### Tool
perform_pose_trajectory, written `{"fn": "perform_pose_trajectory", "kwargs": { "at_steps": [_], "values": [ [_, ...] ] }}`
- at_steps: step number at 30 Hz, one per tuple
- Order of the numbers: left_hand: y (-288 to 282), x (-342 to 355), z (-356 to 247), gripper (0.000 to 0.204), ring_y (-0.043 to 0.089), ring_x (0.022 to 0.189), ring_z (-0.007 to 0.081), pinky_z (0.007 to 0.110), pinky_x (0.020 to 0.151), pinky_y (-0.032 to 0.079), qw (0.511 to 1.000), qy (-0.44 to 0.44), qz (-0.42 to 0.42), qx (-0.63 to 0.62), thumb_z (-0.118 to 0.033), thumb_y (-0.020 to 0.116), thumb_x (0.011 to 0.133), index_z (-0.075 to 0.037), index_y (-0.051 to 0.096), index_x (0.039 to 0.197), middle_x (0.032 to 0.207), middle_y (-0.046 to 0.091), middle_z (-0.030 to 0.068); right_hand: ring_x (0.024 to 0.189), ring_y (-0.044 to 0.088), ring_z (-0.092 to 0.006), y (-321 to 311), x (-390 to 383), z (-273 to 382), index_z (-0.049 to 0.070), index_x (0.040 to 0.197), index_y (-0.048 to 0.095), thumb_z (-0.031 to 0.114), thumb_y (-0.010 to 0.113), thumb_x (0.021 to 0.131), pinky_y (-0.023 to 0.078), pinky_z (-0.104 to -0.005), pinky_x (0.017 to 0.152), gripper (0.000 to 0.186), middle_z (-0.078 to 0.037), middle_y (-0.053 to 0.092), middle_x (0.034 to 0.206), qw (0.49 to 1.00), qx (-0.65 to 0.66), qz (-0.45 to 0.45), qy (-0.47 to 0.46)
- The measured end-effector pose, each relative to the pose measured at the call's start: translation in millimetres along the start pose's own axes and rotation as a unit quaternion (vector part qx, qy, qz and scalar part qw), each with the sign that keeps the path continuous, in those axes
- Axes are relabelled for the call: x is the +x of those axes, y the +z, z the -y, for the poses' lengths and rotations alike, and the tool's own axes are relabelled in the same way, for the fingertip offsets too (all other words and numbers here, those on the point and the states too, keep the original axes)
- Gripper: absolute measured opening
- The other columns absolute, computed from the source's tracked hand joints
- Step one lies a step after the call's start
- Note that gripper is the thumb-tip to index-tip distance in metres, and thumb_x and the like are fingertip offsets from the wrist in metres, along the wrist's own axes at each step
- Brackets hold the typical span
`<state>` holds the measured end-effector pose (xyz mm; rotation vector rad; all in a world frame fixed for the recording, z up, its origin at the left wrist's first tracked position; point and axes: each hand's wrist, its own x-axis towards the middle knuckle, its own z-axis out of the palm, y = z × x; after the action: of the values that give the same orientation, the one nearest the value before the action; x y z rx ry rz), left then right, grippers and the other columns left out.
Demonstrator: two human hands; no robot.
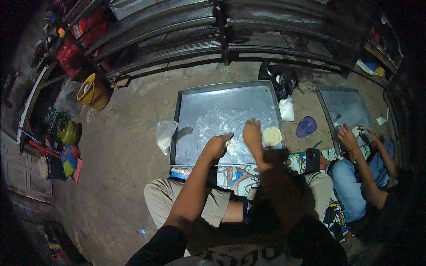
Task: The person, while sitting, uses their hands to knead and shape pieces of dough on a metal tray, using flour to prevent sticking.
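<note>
A wide metal tray (178, 111) dusted with white flour lies in front of me. My left hand (215, 146) is low over its near half, index finger pointing right and the other fingers curled; whatever they may hold is hidden. Beside that hand a small pale patch of dough or flour (232, 149) lies on the metal. To its right, my right hand (252, 132) rests palm down on the tray, fingers stretched forward and holding nothing visible. A round, flat pale-yellow piece of dough (272, 136) sits just right of it.
A clear bag of white powder (164, 137) leans at the tray's left edge. On the right are a white packet (286, 110), a purple cup (306, 127) and a black phone (313, 160). Another person's hands (349, 136) work at a second tray (325, 106). Racks (168, 55) stand behind.
</note>
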<state>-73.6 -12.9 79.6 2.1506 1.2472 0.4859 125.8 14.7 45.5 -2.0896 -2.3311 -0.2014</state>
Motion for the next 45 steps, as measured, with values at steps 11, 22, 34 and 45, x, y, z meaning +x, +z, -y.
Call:
{"fn": "perform_pose_trajectory", "kwargs": {
  "at_steps": [11, 22, 34, 45],
  "values": [
    [-21.2, -12.7, 4.2, 0.017, 0.071, 0.078, 0.0263, 0.035, 0.072, 0.054, 0.977, -0.164, -0.104, -0.090, -0.013, 0.072, 0.082, -0.002, 0.072, 0.094, 0.086, 0.073, 0.0155, 0.096, 0.063, -0.0459, -52.1, -40.5, 43.4, -0.007, 0.102, 0.066, 0.041, 0.065, 0.089, 0.054, -0.0473, 0.084, 0.050, -0.033, 0.061, 0.100, 0.945, 0.313, 0.084, 0.052],
    [-18.4, -19.2, 13.5, 0.027, 0.066, 0.100, 0.0380, 0.042, 0.090, 0.051, 0.982, -0.033, -0.185, 0.000, -0.002, 0.062, 0.078, -0.002, 0.069, 0.105, 0.105, 0.068, 0.0229, 0.088, 0.069, -0.0356, -19.4, -33.7, 68.4, 0.001, 0.089, 0.070, 0.008, 0.053, 0.086, 0.058, -0.0449, 0.077, 0.019, -0.021, 0.067, 0.096, 0.966, 0.257, -0.007, -0.041],
    [44.4, -13.7, 24.4, 0.030, 0.062, 0.093, 0.0441, 0.050, 0.082, 0.052, 0.989, -0.044, -0.069, 0.121, -0.011, 0.070, 0.080, 0.000, 0.061, 0.107, 0.108, 0.057, 0.0236, 0.097, 0.065, -0.0430, -42.3, -18.1, 15.7, 0.002, 0.113, 0.069, -0.001, 0.054, 0.079, 0.052, -0.0455, 0.088, 0.037, -0.028, 0.067, 0.100, 0.929, 0.365, 0.020, 0.054],
    [11.1, -15.3, -8.2, 0.066, 0.048, 0.125, 0.0428, 0.043, 0.103, 0.044, 0.993, -0.010, -0.071, 0.098, -0.006, 0.075, 0.072, 0.000, 0.050, 0.133, 0.131, 0.053, 0.0265, 0.103, 0.063, -0.0419, -35.0, -35.3, 29.0, -0.002, 0.107, 0.060, 0.003, 0.062, 0.079, 0.053, -0.0458, 0.088, 0.029, -0.026, 0.065, 0.104, 0.949, 0.288, 0.129, -0.022]
  ]
}}
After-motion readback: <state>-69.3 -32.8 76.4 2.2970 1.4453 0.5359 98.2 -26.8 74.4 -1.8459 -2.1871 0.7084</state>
